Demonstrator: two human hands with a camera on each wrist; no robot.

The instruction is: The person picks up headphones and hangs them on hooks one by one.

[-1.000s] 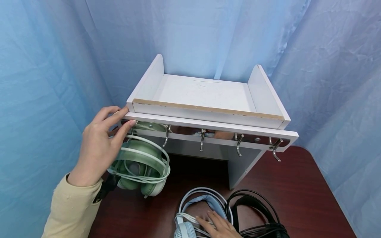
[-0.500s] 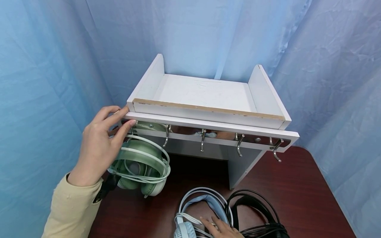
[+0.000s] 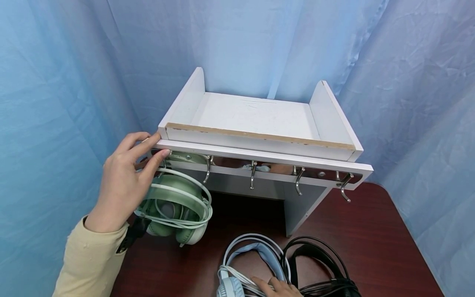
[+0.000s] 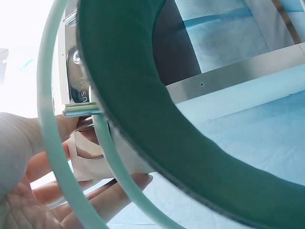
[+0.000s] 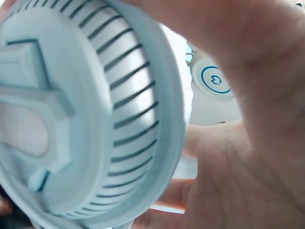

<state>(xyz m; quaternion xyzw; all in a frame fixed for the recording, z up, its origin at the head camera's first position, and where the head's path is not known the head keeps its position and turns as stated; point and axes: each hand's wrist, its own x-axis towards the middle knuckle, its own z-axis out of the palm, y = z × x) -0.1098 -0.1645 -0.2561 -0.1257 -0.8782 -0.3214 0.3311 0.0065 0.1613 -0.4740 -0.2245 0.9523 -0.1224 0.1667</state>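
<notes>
At the left end of the white wooden shelf rack (image 3: pixel 256 119), my left hand (image 3: pixel 122 177) pinches the hook board, thumb in front and fingers on the edge behind. Green headphones (image 3: pixel 178 194) hang from the leftmost hook beside it; their padded green headband (image 4: pixel 128 114) crosses the left wrist view. On the table, my right hand (image 3: pixel 280 288) grips light blue headphones (image 3: pixel 231 287), which have a white cable bundled over them. Their ribbed ear cup (image 5: pixel 131 105) fills much of the right wrist view, with the palm (image 5: pixel 228 176) and fingers around it.
Black headphones (image 3: pixel 293 270) with a coiled cable lie directly right of the blue pair. Several bare metal hooks (image 3: pixel 253 175) project from the rack's front. The dark red table (image 3: pixel 378 235) has a rounded right edge. Blue curtains (image 3: pixel 245 45) surround the back and sides.
My right hand has shifted slightly toward the bottom of the head view, and its fingers have curled in at the blue headphones. The left hand and green headphones keep their place.
</notes>
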